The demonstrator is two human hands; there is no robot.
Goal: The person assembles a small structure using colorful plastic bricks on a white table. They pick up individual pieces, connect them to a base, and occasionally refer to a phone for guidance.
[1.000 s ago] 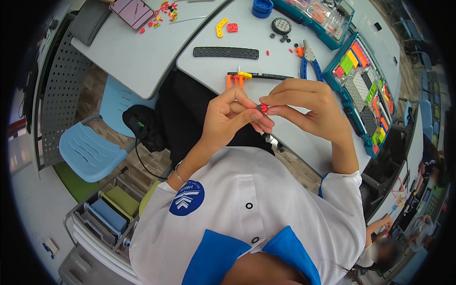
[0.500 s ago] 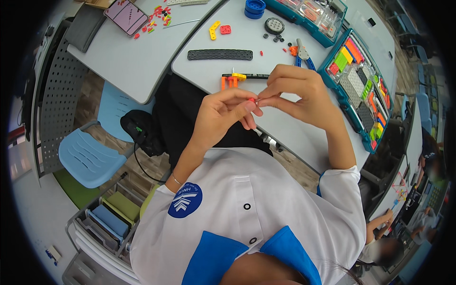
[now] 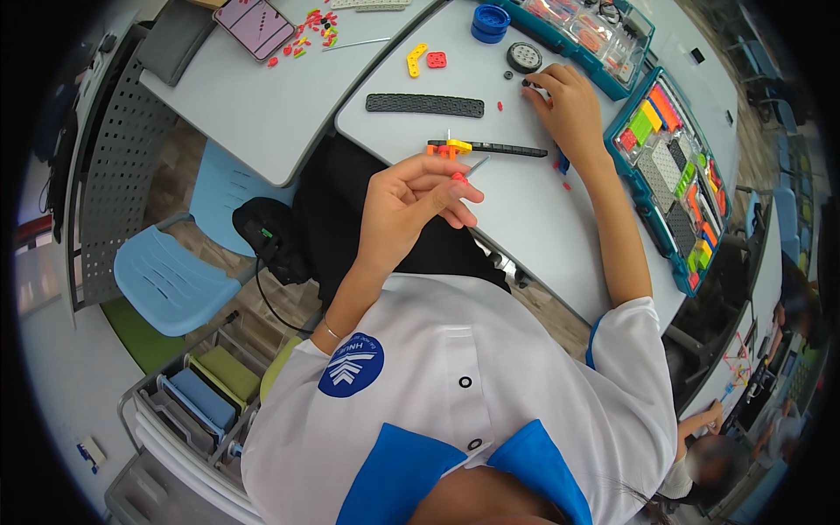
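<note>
My left hand (image 3: 416, 199) is closed in a pinch on a metal rod (image 3: 478, 165) with a small red plastic piece (image 3: 458, 178) on it. Out over the table, my right hand (image 3: 570, 112) has its thumb and fingertips together at a small black ring (image 3: 526, 83), beside a grey-and-black wheel (image 3: 524, 58). Just beyond my left hand lies a partly built piece: a black beam (image 3: 507, 150) with a yellow connector (image 3: 458, 146), orange parts and an upright pin. Blue-handled pliers (image 3: 563, 163) are mostly hidden under my right hand and forearm.
A curved black track strip (image 3: 424, 105), a yellow angled beam (image 3: 416, 59), a red plate (image 3: 436, 59) and blue wheel rims (image 3: 490, 24) lie on the table. Teal parts cases (image 3: 658, 175) line the right and far sides. A phone (image 3: 255, 28) and loose bits sit on the left table.
My right hand has left the rod and reached forward and right to the small black rings. My left hand stays in place with the rod and red piece. The view has shifted slightly.
</note>
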